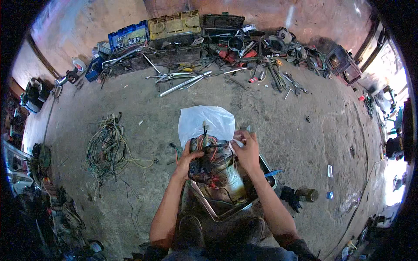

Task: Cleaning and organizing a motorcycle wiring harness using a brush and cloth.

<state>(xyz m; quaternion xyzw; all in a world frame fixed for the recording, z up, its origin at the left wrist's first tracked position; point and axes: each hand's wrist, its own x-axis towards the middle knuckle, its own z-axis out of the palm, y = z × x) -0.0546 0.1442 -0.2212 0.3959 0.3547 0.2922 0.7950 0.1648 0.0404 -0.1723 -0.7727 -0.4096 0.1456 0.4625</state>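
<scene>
My left hand (188, 162) is closed on the left side of a dark bundle of wires (201, 167), which has a black casing and several coloured leads. The bundle is over a metal tray (207, 208) in front of my feet. My right hand (247, 152) is closed at the near right corner of a translucent white plastic bag (204, 118), pinching its edge. The bag lies just beyond the bundle, and a few wire ends with connectors (205, 125) stick up in front of it. Thin wires trail across the tray's shiny bottom.
A tangled heap of wires (104, 148) lies on the concrete floor to the left. Wrenches and bars (185, 82), open toolboxes (174, 26) and loose tools line the far wall. Right of the tray are a dark glove (289, 198), a jar (307, 195) and a blue cap (329, 195).
</scene>
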